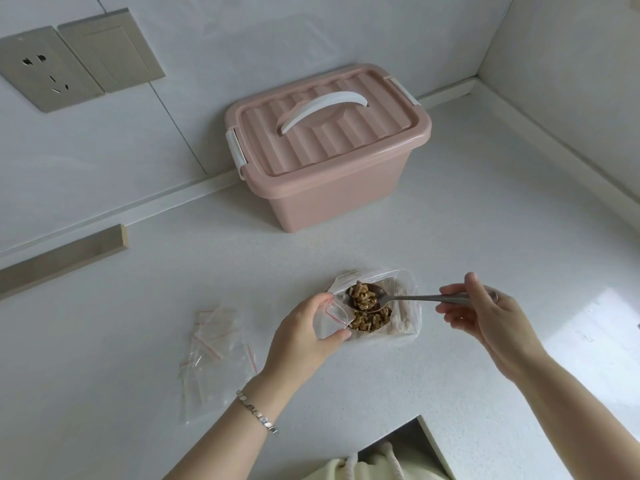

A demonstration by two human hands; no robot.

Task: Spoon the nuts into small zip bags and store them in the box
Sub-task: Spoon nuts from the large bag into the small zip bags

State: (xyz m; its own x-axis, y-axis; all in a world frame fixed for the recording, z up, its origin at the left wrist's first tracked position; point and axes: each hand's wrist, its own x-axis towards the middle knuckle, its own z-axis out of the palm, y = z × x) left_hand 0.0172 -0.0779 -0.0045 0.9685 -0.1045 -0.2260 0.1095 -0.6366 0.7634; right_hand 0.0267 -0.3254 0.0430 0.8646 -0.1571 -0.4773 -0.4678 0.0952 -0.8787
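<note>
The left hand point(304, 336) pinches a small zip bag point(334, 315) between thumb and fingers point(320, 300), with the bag's mouth towards the spoon point(408, 298). The right hand point(485, 313) grips the spoon's handle, and its bowl, heaped with nuts point(362, 295), hovers over the big bag point(405, 327) of nuts on the worktop point(450, 220). Spare bags point(214, 344) lie left of the left hand, and the box point(329, 188), lid on, stands behind near the wall.
</note>
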